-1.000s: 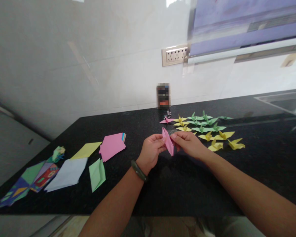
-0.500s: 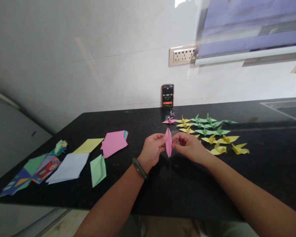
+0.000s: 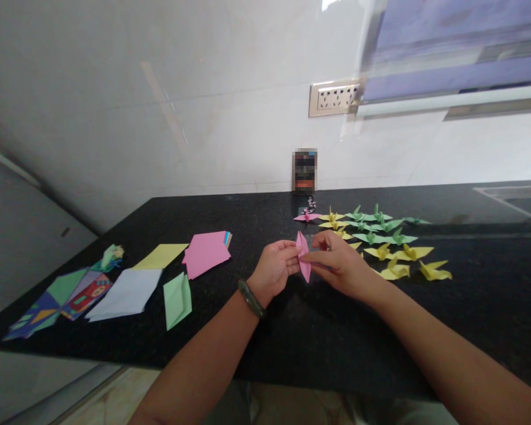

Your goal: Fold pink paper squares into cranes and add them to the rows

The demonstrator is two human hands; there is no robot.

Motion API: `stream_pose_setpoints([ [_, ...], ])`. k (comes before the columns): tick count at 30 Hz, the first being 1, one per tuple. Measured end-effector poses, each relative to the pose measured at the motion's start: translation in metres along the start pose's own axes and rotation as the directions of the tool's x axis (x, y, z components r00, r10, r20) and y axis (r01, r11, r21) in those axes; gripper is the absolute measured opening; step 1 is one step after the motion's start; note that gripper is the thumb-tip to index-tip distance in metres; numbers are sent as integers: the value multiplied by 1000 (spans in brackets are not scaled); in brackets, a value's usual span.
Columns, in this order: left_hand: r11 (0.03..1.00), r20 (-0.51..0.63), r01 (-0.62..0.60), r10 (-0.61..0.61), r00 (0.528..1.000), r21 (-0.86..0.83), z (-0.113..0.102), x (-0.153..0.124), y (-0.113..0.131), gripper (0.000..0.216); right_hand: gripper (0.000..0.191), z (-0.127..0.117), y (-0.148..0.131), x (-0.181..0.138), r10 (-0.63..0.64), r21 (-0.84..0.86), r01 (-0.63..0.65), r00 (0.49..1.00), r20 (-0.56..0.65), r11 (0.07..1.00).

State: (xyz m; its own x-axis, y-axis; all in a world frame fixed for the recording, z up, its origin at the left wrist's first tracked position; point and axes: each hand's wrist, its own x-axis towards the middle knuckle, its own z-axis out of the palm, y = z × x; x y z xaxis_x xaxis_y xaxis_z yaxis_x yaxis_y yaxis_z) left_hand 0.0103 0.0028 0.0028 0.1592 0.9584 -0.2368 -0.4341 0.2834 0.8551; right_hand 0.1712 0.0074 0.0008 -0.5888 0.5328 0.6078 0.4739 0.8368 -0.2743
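A narrow piece of folded pink origami paper [image 3: 305, 268] is held upright between my hands, above the black countertop [image 3: 265, 342]. My left hand [image 3: 277, 268] pinches its left side between thumb and fingers. From the right, my right hand [image 3: 338, 262] has its thumb and index finger on the middle of the paper, closed on it. Just beyond my hands sits a pink paper crane [image 3: 307, 217]. Yellow paper cranes [image 3: 395, 270] and green paper cranes [image 3: 370, 237] stand in rows behind and right of my right hand, which hides part of some.
To the left lie a pink paper stack [image 3: 207, 254], a folded green paper [image 3: 177, 300], white sheets [image 3: 126, 293], yellow paper [image 3: 160, 255] and a colourful packet [image 3: 55, 302]. A phone [image 3: 305, 171] leans on the wall below a socket panel [image 3: 335, 97].
My right thumb and index finger have moved left onto the middle of the pink paper, which now tilts slightly. The whole view has shifted a little.
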Motion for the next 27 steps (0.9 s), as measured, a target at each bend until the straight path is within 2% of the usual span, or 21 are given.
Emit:
stream_pose_setpoints([
  [3, 1000, 3, 18, -18, 1000, -10, 0, -1, 0, 8, 19, 1, 0, 0, -1, -15, 1, 1000, -9, 1000],
  [7, 1000, 98, 6, -5, 995, -5, -2, -1, 0, 13, 15, 3, -2, 2, 66, 76, -60, 994, -87, 995],
  [9, 999, 126, -3, -3, 992, 43, -2, -1, -1, 15, 14, 3, -3, 3, 130, 135, -116, 986, -105, 984],
  [13, 977, 98, -65, 45, 994, 202, -1, -1, -3, 13, 19, 3, -3, 4, 250, 199, -226, 962, -106, 953],
  [18, 938, 92, -128, 103, 990, 322, 0, -1, -4, 11, 21, 3, -1, 4, 313, 242, -292, 948, -54, 925],
  [21, 921, 113, -135, 100, 989, 364, 0, -1, -4, 10, 24, 3, 1, 3, 402, 261, -391, 916, 11, 883],
  [24, 921, 126, -128, 87, 988, 367, 0, -2, -5, 8, 26, 2, 1, 4, 487, 283, -489, 870, 81, 825],
  [27, 939, 124, -105, 68, 990, 328, -1, -1, -6, 10, 28, 0, 1, 4, 489, 297, -498, 865, 109, 815],
])
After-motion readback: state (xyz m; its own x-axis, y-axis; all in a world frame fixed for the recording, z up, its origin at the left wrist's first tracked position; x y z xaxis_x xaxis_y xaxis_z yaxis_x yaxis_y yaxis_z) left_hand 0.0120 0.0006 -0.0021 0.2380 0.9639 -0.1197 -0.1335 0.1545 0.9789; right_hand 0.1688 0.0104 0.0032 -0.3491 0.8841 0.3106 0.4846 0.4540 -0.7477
